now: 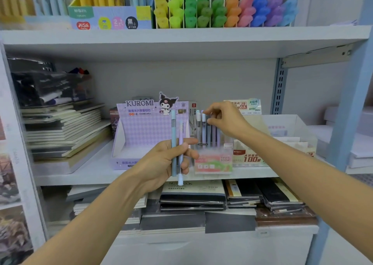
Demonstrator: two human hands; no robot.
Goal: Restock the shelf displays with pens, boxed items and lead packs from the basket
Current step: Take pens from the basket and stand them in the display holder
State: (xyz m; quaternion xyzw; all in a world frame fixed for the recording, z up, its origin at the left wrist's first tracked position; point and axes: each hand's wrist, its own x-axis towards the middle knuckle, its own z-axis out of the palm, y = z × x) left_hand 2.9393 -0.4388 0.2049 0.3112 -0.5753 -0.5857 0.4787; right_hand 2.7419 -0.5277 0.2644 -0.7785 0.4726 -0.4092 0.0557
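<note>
Push each pen straight down into a free slot in the pink box [214,163], at 3 o'clock from the left hand [161,163], so the pens standing there do not tip. The left hand is curled tight round two pens, a blue pen [173,127] and a lilac pen [181,131], both pointing to 12 o'clock. The right hand [228,119] is at 2 o'clock from the left. Its fingers [214,121] are nearly closed and seem to pinch the top of a pale pen [203,117] in the box. No basket shows.
</note>
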